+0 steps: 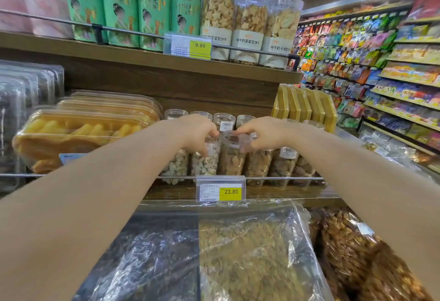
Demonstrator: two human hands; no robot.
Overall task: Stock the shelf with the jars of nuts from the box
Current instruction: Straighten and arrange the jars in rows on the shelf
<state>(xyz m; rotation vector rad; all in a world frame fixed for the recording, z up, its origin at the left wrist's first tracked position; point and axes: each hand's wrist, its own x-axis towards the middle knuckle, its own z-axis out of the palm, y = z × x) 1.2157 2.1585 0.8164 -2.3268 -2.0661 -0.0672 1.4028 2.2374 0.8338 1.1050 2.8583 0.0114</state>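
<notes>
Both hands met over a clear plastic jar of brown nuts (pixel 232 158), which stood in the front row on the wooden middle shelf (pixel 166 191), just behind a thin metal rail (pixel 297 178). The left hand (pixel 195 129) was curled, its thumb and fingertips pinching the left rim of the jar's transparent lid. The right hand (pixel 264 134) pinched the right rim in the same manner.

Clear jars of pale shelled nuts (pixel 177 167) pressed against the jar on its left. More jars of brown nuts (pixel 259 165) crowded in on its right, so it sat wedged between neighbours. A back row of lidded jars (pixel 225 121) stood behind the hands.

A yellow price tag reading 23.80 (pixel 220 188) hung from the rail directly below. Clear trays of yellow fried sticks (pixel 83 131) filled the shelf to the left, and flat mustard-yellow boxes (pixel 304 108) stood on edge to the right. On the upper shelf were green-labelled canisters (pixel 119 12) and tall jars of biscuits (pixel 250 24). Clear plastic bags of dried goods (pixel 250 253) lay under the forearms.
</notes>
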